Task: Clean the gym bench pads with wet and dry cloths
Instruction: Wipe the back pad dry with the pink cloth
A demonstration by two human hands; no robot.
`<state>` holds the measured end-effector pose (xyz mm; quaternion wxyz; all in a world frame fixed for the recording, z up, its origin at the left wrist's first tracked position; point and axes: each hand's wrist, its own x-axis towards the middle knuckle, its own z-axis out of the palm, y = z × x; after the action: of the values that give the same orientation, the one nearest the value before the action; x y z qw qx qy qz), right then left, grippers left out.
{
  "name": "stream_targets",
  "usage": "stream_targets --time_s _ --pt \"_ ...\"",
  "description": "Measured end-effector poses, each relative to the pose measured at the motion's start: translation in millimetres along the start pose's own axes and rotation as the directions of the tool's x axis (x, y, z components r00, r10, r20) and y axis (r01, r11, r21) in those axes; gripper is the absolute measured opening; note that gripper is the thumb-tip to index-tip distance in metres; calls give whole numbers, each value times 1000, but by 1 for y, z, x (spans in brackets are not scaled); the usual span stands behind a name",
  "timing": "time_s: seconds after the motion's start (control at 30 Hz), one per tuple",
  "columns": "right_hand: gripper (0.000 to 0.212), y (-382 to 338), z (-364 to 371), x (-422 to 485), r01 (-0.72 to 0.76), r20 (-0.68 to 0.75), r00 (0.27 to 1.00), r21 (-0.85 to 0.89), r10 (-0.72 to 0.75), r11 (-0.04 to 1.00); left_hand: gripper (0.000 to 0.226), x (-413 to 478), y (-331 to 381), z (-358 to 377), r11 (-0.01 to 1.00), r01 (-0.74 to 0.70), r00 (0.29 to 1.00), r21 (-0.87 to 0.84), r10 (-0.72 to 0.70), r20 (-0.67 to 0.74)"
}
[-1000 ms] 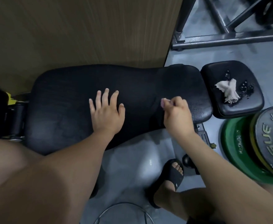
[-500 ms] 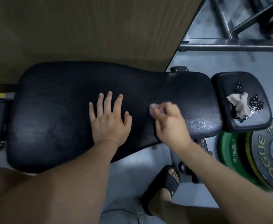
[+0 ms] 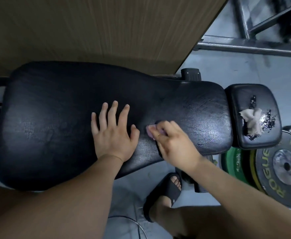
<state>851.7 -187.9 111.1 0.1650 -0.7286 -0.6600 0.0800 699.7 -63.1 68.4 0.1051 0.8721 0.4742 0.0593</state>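
- While looking down from the head camera, finds the left hand (image 3: 114, 137) flat on the long bench pad (image 3: 55, 118), fingers (image 3: 113, 111) straight and spread, holding nothing.
- Shows the right hand (image 3: 174, 144) just beside it, fingers curled round a small pink cloth (image 3: 149, 131) and pressing it onto the same pad.
- Leaves only a corner of that cloth visible past the fingertips, the rest hidden under the hand.
- Places a crumpled beige cloth (image 3: 252, 121) on the small seat pad (image 3: 244, 97), right of the long bench pad, among shiny wet drops (image 3: 268, 120).
- Sets green and black weight plates (image 3: 282, 169) on the floor (image 3: 227, 66) just beside the seat pad, the black one marked ROGUE.
- Catches a foot in a black sandal (image 3: 167, 190) on the grey floor below the near edge of the long pad.
- Puts a wooden panel (image 3: 89, 31) behind the long pad and a metal frame (image 3: 244, 44) at the upper right.
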Motion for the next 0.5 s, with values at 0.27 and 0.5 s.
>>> stream_targets --time_s 0.27,0.5 --pt "21 50 2 67 -314 -250 926 -89 284 945 64 3 3 -3 1000 11 1000 12 -11 12" --pt "24 60 -2 64 63 -50 997 -36 -64 997 64 5 3 -5 1000 11 1000 10 -11 21"
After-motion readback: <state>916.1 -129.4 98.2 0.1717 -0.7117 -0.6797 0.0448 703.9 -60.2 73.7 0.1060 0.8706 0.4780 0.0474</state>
